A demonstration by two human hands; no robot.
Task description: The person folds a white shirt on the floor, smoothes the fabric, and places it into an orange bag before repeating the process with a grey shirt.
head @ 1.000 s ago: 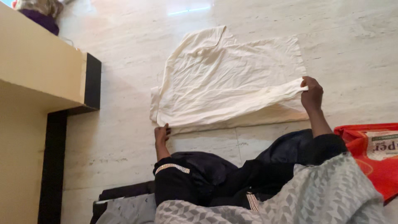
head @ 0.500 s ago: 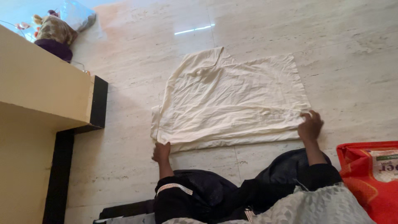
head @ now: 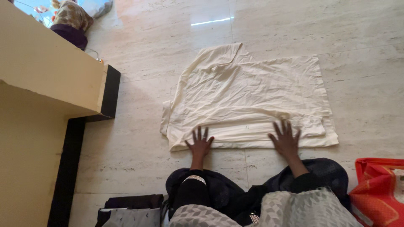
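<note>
A cream-white cloth lies spread on the pale stone floor, wrinkled, with its near part folded over itself. My left hand rests flat on the cloth's near edge at the left, fingers spread. On the near edge further right, my right hand presses down, also with fingers apart. Neither hand grips anything. Both arms wear black sleeves; the left cuff has a silver band.
A cream ledge with a black edge juts in at the left. On top of it at the far left sits a bundle of fabric. A red-orange bag lies at the right. Dark and grey patterned fabric covers my lap.
My right hand lowered the lifted cloth edge onto the floor and let go. Both hands then moved inward and now lie flat on the near fold.
</note>
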